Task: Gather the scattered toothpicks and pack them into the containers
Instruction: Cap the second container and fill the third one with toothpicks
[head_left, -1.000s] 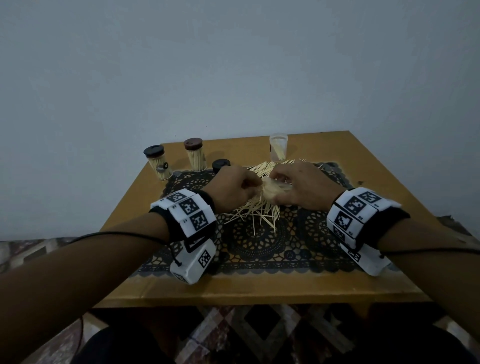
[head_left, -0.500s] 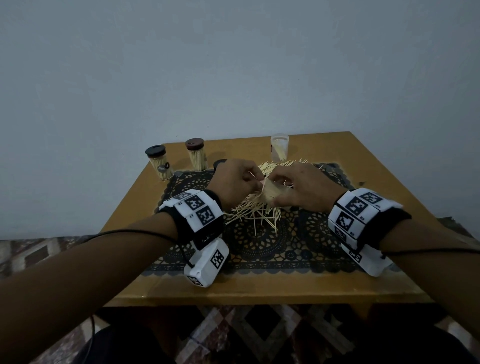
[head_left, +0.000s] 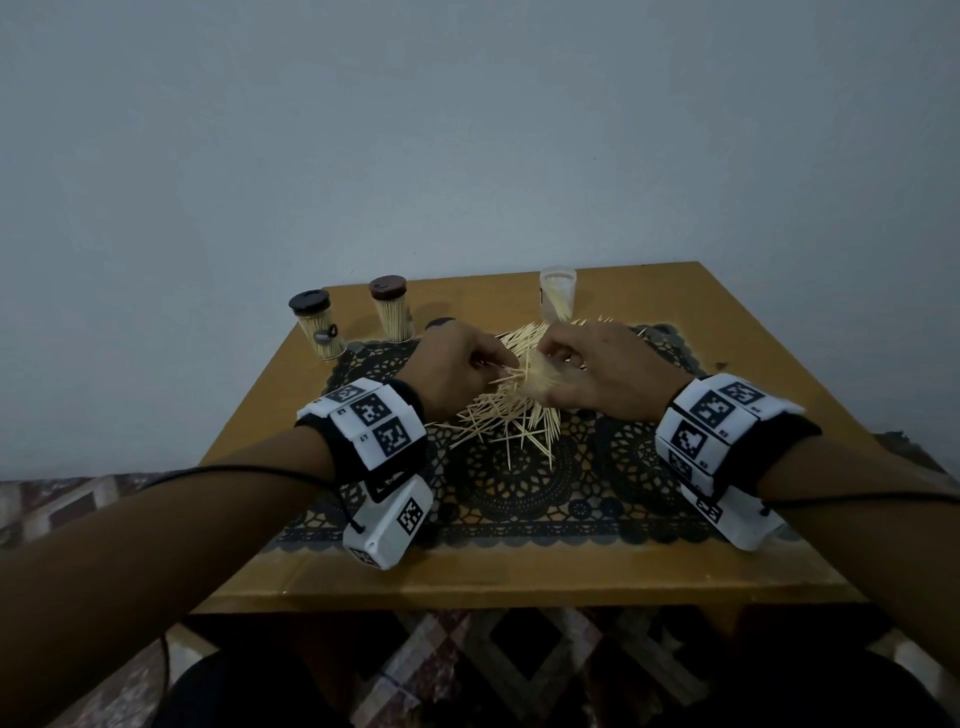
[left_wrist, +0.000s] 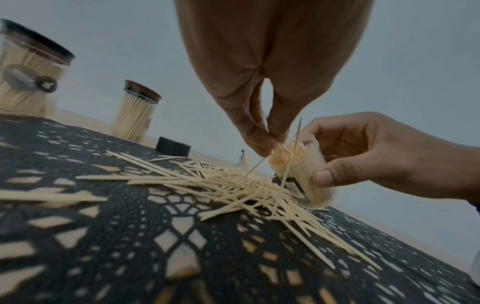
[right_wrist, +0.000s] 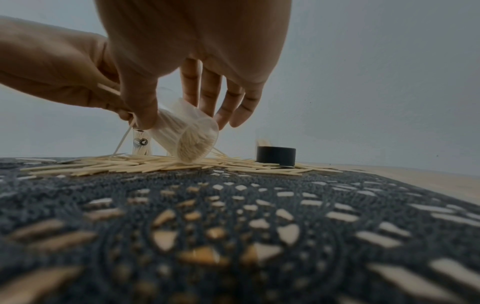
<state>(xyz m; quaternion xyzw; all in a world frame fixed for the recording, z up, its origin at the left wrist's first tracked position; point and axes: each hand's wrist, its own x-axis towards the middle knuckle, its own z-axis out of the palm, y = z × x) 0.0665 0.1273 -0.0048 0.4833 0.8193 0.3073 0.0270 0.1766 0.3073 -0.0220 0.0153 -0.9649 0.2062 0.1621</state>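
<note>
**Two hands at one clear tub of toothpicks**

Two bare hands meet over a heap of thin, pale wooden toothpicks (head_left: 498, 410) strewn on a dark openwork lace mat (head_left: 524, 493) that covers a smooth yellow-brown wooden table (head_left: 519, 582).

The right hand (head_left: 602, 379) curls thumb and fingers around a clear plastic cylindrical container (left_wrist: 301, 174), tilted, its base down among the heap and its open mouth packed with blunt pale ends. A small dark label on its side is too blurred to read.

The left hand (head_left: 457, 364) pinches a few toothpicks between thumb and fingertips (left_wrist: 255, 139), just at the container's mouth; how many it has is hard to make out.

Beyond the left fingers a loose black round lid (left_wrist: 172, 146) lies flat. Further out stand two capped clear jars full of toothpicks, one with a black lid (head_left: 317, 325), one with a brown lid (head_left: 392, 309); the black-lidded jar's sticker is illegible. Beyond the right fingers stands an open clear cup (head_left: 557, 293), partly filled.
</note>
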